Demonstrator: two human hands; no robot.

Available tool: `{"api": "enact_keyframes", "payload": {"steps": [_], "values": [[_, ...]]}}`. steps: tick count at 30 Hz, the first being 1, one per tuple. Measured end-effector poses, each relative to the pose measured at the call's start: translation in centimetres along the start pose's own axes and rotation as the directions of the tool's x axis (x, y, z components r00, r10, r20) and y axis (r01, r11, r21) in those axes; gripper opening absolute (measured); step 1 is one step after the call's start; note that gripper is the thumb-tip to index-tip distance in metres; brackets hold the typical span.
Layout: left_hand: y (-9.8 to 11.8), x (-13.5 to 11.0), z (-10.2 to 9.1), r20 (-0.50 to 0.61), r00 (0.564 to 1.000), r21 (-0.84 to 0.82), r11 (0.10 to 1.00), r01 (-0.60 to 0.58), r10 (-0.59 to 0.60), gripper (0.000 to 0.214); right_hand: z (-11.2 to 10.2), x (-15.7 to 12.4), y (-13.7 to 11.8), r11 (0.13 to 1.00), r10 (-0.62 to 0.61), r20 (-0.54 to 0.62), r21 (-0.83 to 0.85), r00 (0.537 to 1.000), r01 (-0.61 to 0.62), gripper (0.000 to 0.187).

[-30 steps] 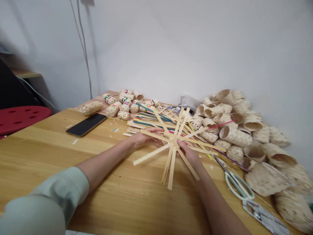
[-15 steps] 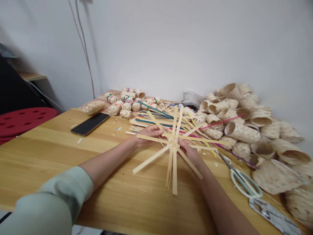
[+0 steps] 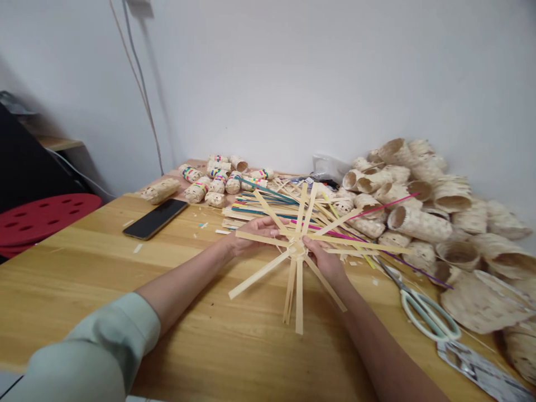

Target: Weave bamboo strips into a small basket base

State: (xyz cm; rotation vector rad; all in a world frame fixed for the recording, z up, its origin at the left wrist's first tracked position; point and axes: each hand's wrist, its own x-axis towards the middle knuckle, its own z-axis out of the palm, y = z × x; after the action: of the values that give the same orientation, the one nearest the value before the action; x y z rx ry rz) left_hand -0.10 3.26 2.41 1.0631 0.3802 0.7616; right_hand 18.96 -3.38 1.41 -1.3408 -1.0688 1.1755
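The fingers of the right hand (image 3: 322, 259) curl in close around the middle of a star of thin bamboo strips (image 3: 296, 248) and pinch it. The fingers of the left hand (image 3: 255, 234) are stretched out long and touch the strips just beside the middle. I cannot tell if they pinch too. The star is held up a little over the wooden table (image 3: 75, 273), between the two hands. Its strips poke out all around like sun rays, and the middle is woven tight.

Just past the hands lies a messy heap of loose strips (image 3: 259, 205), some plain and some colored. A pink strip (image 3: 389, 204) sticks out over a big pile of woven bamboo tubes (image 3: 419, 223). Small woven rolls with colored bands (image 3: 215, 183) sit by the wall. Near the right arm lie white-handled scissors (image 3: 425, 315). A black phone (image 3: 154, 219) lies on the left of the table. A pale green sleeve (image 3: 104, 335) covers the left arm.
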Motion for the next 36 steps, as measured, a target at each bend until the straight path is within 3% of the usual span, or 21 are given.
{"api": "enact_keyframes", "payload": {"steps": [10, 20, 26, 30, 36], "values": [[-0.9, 0.7, 0.0, -0.059, 0.987, 0.136, 0.981, -0.139, 0.148, 0.029, 0.3, -0.2, -0.4, 0.998, 0.037, 0.043, 0.055, 0.998, -0.04, 0.034], [-1.8, 0.6, 1.7, -0.187, 0.966, 0.026, 0.984, -0.178, 0.18, 0.028, 0.1, 0.5, 0.9, 0.991, 0.031, 0.068, 0.126, 0.997, -0.039, 0.036], [-2.3, 0.9, 1.8, -0.242, 0.957, -0.025, 0.985, -0.169, 0.158, 0.026, 0.1, 0.1, 0.4, 0.997, -0.009, 0.053, 0.072, 0.999, 0.005, 0.045], [-2.6, 1.2, 1.6, -0.287, 0.935, 0.035, 0.977, -0.209, 0.21, 0.025, 0.2, -0.3, 0.1, 0.999, 0.046, 0.004, 0.014, 0.999, -0.046, 0.04], [-2.8, 1.6, 1.5, -0.322, 0.915, 0.023, 0.969, -0.248, 0.242, 0.027, 0.6, 0.1, 1.0, 0.985, 0.097, 0.003, 0.143, 0.995, -0.096, 0.036]]}}
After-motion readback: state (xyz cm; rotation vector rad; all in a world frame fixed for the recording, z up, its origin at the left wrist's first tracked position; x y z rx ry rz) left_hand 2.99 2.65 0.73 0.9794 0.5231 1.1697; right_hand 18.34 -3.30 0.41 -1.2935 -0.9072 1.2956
